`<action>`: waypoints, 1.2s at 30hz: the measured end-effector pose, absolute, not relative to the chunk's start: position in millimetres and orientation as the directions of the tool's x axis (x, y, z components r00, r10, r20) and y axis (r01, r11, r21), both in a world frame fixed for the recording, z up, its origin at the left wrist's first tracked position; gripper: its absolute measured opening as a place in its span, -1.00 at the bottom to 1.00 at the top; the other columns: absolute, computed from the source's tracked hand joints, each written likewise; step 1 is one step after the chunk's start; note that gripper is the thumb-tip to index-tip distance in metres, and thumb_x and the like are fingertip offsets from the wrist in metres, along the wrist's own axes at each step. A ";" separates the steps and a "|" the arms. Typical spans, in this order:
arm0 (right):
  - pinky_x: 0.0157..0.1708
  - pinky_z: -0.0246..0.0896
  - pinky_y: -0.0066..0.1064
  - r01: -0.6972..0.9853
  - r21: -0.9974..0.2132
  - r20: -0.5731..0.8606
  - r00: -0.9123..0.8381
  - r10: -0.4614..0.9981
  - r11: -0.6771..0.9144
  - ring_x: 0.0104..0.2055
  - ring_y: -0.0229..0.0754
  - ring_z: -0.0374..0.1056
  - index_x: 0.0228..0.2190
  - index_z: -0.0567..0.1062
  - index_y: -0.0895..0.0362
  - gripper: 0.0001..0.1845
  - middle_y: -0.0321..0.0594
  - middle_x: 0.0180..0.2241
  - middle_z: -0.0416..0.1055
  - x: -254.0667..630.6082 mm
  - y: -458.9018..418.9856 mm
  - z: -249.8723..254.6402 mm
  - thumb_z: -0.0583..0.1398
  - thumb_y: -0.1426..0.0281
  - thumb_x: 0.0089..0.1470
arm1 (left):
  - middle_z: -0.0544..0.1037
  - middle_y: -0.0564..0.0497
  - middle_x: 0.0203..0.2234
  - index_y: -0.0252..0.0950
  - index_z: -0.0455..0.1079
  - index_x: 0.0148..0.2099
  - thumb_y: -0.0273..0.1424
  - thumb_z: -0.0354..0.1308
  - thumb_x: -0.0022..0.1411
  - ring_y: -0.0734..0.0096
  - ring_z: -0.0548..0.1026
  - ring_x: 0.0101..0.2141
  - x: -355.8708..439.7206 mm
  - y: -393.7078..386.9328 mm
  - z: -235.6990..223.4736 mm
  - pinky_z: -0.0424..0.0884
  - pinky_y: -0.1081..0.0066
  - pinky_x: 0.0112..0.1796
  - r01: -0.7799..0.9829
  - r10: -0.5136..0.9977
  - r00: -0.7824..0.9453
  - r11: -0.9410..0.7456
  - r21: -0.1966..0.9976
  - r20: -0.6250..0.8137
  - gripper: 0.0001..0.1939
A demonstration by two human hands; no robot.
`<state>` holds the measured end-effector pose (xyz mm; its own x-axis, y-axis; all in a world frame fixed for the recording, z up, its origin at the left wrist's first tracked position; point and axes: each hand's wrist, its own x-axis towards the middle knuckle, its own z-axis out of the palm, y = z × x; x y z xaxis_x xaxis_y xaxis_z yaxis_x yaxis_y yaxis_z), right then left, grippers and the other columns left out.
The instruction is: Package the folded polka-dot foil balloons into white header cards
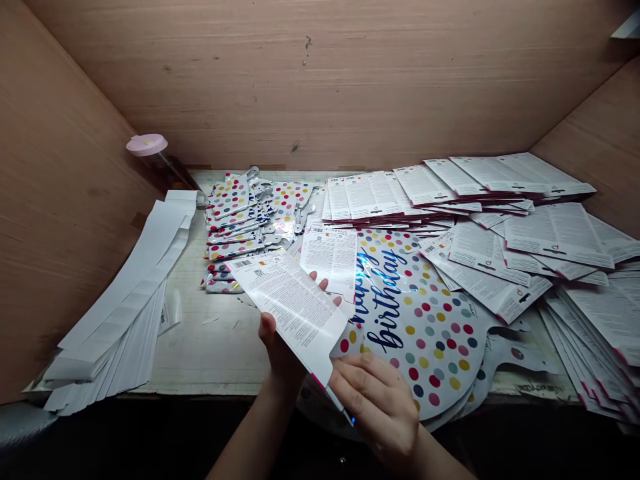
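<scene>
1. The left hand (283,350) is at the lower middle of the frame. It is closed around a printed white card (290,310): the thumb lies at the near edge, and the fingertips (320,283) come out behind the far edge. The card is tilted and has a barcode at its upper left corner and a pink edge at its lower end.
2. The right hand (375,407) is at the lower middle, to the right of the left hand. It is half closed, and its fingers lie at the lower end of the card and over a foil balloon (425,333). I cannot tell if this hand really grips the card or only touches it.
3. The balloon lies flat under the hands, with polka dots and blue "happy birthday" letters. A second printed card (330,260) lies on its upper part.
4. This thin card can bend easily, so a good hold supports it from below and keeps both hands steady, without folding the corners.
5. Further out, polka-dot foil balloons (240,227) are piled at the upper middle, many printed cards (550,233) are spread at the right, and white paper strips (120,300) lie at the left.
6. A jar with a pink lid (147,145) stands at the upper left, against the plywood wall (310,80).
7. The hands hide part of the balloon. A thin silver and blue piece (345,417) at the card's lower end is hard to make out. The right side of the pile is cut off by the frame.
</scene>
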<state>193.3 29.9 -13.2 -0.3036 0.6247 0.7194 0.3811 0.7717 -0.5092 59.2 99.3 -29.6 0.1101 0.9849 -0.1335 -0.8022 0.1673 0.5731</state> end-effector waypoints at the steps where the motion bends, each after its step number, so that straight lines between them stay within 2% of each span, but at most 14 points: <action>1: -0.16 0.38 -0.17 0.385 -0.511 0.718 -0.300 0.628 0.768 -0.04 0.00 0.35 0.06 0.41 0.33 -0.57 0.05 -0.14 0.49 191.0 27.8 -16.6 0.01 0.63 0.18 | 0.30 -0.16 0.24 -0.12 0.11 0.33 0.18 0.13 0.04 -0.28 0.14 0.25 60.1 99.5 -29.1 0.12 -0.22 0.17 -0.807 0.984 0.121 0.176 0.564 -0.134 -0.09; 3: 0.00 0.31 0.03 0.483 -0.554 0.652 -0.254 0.714 0.678 0.14 0.13 0.23 0.14 0.34 0.30 -0.48 0.11 0.03 0.40 185.9 21.0 -23.9 0.01 0.60 0.15 | 0.29 -0.15 0.25 -0.12 0.09 0.34 0.17 0.12 0.05 -0.29 0.11 0.27 61.3 99.0 -28.2 0.10 -0.25 0.17 -0.825 0.984 0.117 0.172 0.538 -0.135 -0.10; 5: 0.11 0.14 0.24 0.629 -0.594 0.517 -0.178 0.837 0.501 0.29 0.26 0.02 0.23 0.23 0.29 -0.37 0.16 0.21 0.19 182.4 11.7 -31.0 0.00 0.59 0.10 | 0.27 -0.14 0.25 -0.11 0.07 0.35 0.16 0.10 0.07 -0.29 0.08 0.28 61.8 97.4 -28.8 0.09 -0.25 0.17 -0.848 0.988 0.092 0.145 0.510 -0.128 -0.11; 7: 0.14 0.10 0.26 0.696 -0.596 0.401 -0.173 0.900 0.400 0.36 0.27 -0.12 0.28 0.13 0.25 -0.29 0.13 0.30 0.04 181.6 3.3 -37.0 -0.02 0.60 0.08 | 0.27 -0.13 0.26 -0.11 0.08 0.35 0.15 0.12 0.06 -0.28 0.06 0.28 62.0 95.6 -31.2 0.08 -0.24 0.18 -0.858 0.991 0.079 0.124 0.499 -0.110 -0.11; 11: 0.18 0.14 0.13 0.563 -0.638 0.421 -0.315 0.850 0.525 0.39 0.19 -0.19 0.28 0.14 0.16 -0.32 0.03 0.31 0.06 184.6 4.7 -39.9 -0.03 0.60 0.12 | 0.27 -0.15 0.25 -0.14 0.09 0.34 0.15 0.15 0.04 -0.29 0.04 0.29 62.5 95.6 -35.5 0.10 -0.23 0.18 -0.844 0.987 0.134 0.160 0.511 -0.087 -0.09; 17: 0.21 0.05 0.18 0.453 -0.616 0.450 -0.469 0.760 0.644 0.37 0.19 -0.11 0.20 0.29 0.07 -0.42 -0.01 0.31 0.05 183.9 31.8 -31.3 0.04 0.58 0.17 | 0.27 -0.23 0.24 -0.27 0.18 0.29 0.19 0.09 0.05 -0.32 0.05 0.28 61.9 101.1 -27.0 0.12 -0.24 0.16 -0.807 0.942 0.299 0.336 0.486 -0.154 -0.09; 19: 0.20 0.06 0.21 0.490 -0.596 0.458 -0.443 0.771 0.636 0.37 0.24 -0.13 0.20 0.30 0.10 -0.42 0.03 0.30 0.06 179.1 29.3 -31.5 0.03 0.59 0.15 | 0.26 -0.20 0.25 -0.24 0.18 0.29 0.22 0.08 0.03 -0.35 0.04 0.28 62.1 100.6 -24.6 0.11 -0.25 0.16 -0.807 0.946 0.283 0.324 0.494 -0.158 -0.08; 21: 0.17 0.10 0.22 0.572 -0.577 0.481 -0.339 0.808 0.583 0.37 0.28 -0.16 0.22 0.27 0.19 -0.38 0.12 0.28 0.07 172.9 20.9 -34.1 -0.01 0.63 0.12 | 0.24 -0.15 0.27 -0.14 0.15 0.31 0.22 0.08 0.01 -0.36 0.04 0.28 63.0 99.1 -25.0 0.10 -0.28 0.15 -0.827 0.966 0.222 0.258 0.500 -0.131 -0.08; 24: 0.17 0.15 0.16 0.592 -0.608 0.492 -0.243 0.836 0.529 0.38 0.23 -0.18 0.24 0.20 0.27 -0.33 0.17 0.27 0.10 167.4 9.6 -38.9 -0.05 0.68 0.09 | 0.20 -0.13 0.29 -0.10 0.07 0.35 0.20 0.08 0.01 -0.34 0.03 0.29 64.4 96.8 -30.5 0.07 -0.27 0.17 -0.859 0.988 0.145 0.156 0.488 -0.061 -0.06; 28: 0.22 0.10 0.09 0.398 -0.720 0.449 -0.359 0.818 0.569 0.38 0.12 -0.14 0.23 0.24 0.15 -0.39 0.03 0.27 0.13 173.5 13.2 -40.4 -0.05 0.62 0.16 | 0.15 -0.18 0.32 -0.16 0.03 0.36 0.22 0.13 -0.05 -0.39 -0.01 0.29 64.2 97.3 -37.1 0.08 -0.28 0.16 -0.829 0.974 0.221 0.210 0.519 -0.041 0.03; 31: 0.21 0.12 0.05 0.306 -0.738 0.475 -0.397 0.785 0.601 0.37 0.08 -0.08 0.18 0.30 0.13 -0.46 0.03 0.26 0.17 180.9 22.9 -37.6 -0.02 0.58 0.20 | 0.13 -0.20 0.32 -0.23 0.13 0.32 0.21 0.13 -0.02 -0.37 0.01 0.29 64.6 100.0 -36.0 0.05 -0.24 0.19 -0.795 0.967 0.255 0.224 0.564 -0.023 -0.02; 34: 0.20 0.15 0.03 0.288 -0.712 0.510 -0.416 0.753 0.641 0.36 0.08 -0.05 0.17 0.32 0.16 -0.48 0.04 0.24 0.20 181.1 28.3 -34.3 -0.03 0.58 0.20 | 0.14 -0.25 0.31 -0.32 0.22 0.26 0.22 0.06 0.06 -0.34 0.03 0.28 65.7 101.7 -32.6 0.04 -0.23 0.20 -0.793 0.961 0.277 0.238 0.560 -0.016 -0.09; 36: 0.21 0.13 0.05 0.328 -0.696 0.505 -0.408 0.761 0.638 0.36 0.07 -0.04 0.19 0.28 0.16 -0.43 0.03 0.23 0.22 176.2 27.0 -34.3 -0.05 0.60 0.18 | 0.18 -0.30 0.28 -0.35 0.21 0.26 0.24 0.02 0.06 -0.37 0.05 0.27 65.5 100.9 -30.8 0.06 -0.27 0.17 -0.790 0.942 0.330 0.308 0.530 -0.055 -0.07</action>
